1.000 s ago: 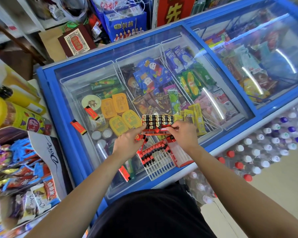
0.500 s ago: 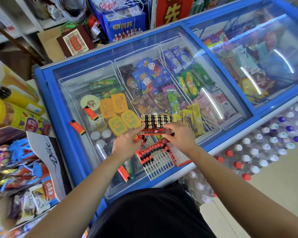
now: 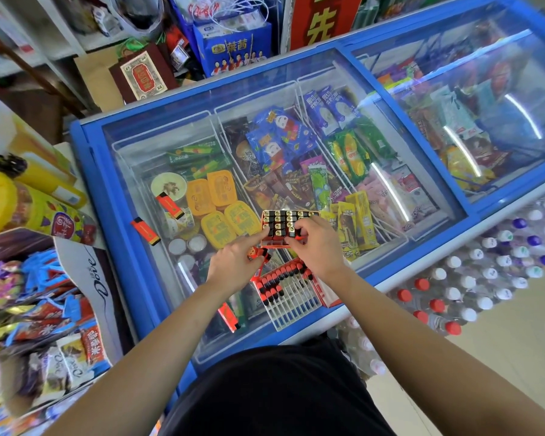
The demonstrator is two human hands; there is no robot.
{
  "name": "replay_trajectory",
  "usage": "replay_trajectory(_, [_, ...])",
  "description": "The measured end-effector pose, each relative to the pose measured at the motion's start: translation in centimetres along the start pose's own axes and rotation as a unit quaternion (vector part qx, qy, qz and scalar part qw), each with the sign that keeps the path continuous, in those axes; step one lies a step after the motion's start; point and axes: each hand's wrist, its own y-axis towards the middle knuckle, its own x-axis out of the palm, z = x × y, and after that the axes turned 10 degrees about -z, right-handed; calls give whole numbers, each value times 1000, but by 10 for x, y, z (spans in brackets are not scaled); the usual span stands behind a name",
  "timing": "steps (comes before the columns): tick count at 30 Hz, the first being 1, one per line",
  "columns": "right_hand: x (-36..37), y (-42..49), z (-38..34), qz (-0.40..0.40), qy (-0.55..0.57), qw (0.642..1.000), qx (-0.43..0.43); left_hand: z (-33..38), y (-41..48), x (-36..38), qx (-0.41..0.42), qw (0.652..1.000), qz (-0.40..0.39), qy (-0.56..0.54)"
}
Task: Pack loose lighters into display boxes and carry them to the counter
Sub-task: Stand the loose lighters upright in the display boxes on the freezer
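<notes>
A red display box (image 3: pixel 282 223) nearly full of upright lighters stands on the freezer's glass lid. My left hand (image 3: pixel 235 265) holds a few red lighters and touches the box's near left corner. My right hand (image 3: pixel 317 245) pinches a lighter at the box's near right rows. Just nearer me lies a second display box (image 3: pixel 291 294), its white divider tray partly filled with red lighters. Loose red lighters lie on the glass: one (image 3: pixel 169 206) at the left, another (image 3: pixel 143 231) on the blue frame, a third (image 3: pixel 228 316) near my left forearm.
The blue chest freezer (image 3: pixel 101 196) holds ice creams under sliding glass. Packs of bottled water (image 3: pixel 472 278) stand at the right on the floor. A Dove sweets display (image 3: pixel 44 297) and yellow bottles (image 3: pixel 10 202) crowd the left. Shelves and boxes stand behind the freezer.
My right hand's fingers have shifted over the full box's near rows; my left hand stays at its corner. The boxes and loose lighters have not moved.
</notes>
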Motion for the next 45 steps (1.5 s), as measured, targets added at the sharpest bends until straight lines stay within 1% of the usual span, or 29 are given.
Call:
replay_trajectory(3, [-2,1,4,-14,30,999,-29,-1,0,-1,-6,1000,-3,1])
replay_trajectory(7, [-6,-1,10,-8,52,998,-37,0,-1,0,-5,1000,-6,0])
replay_trajectory(12, [-6,4,10,-7,17,1000,-24,-1,-1,-1,-11,1000,-7,1])
replay_trajectory(17, [-9,3,20,-12,-28,999,-45,3,-3,-3,-13,1000,-6,-10])
replay_trajectory(22, [-8,1,20,-22,-73,997,-24,0,-2,-3,-14,1000,-13,0])
replay_trajectory(26, [-8,4,18,-10,-104,994,-17,2,-3,-4,-9,1000,-10,-4])
replay_trajectory(30, [-13,5,23,7,-135,990,-51,2,-4,-5,-11,1000,-8,-9])
replay_trajectory(33, [-17,4,30,29,-129,989,-60,6,-5,-5,-11,1000,-9,-19])
replay_trajectory(36, [-15,5,33,34,-105,990,-86,6,-8,-4,2,995,6,-97])
replay_trajectory(39, [-11,1,35,33,-103,986,-129,4,-17,-5,29,977,32,-208])
replay_trajectory(43, [-11,-2,29,39,-92,991,-89,3,-26,-13,21,944,33,-326])
replay_trajectory(45, [-11,-5,20,36,-47,994,-96,4,-27,-15,17,921,33,-387])
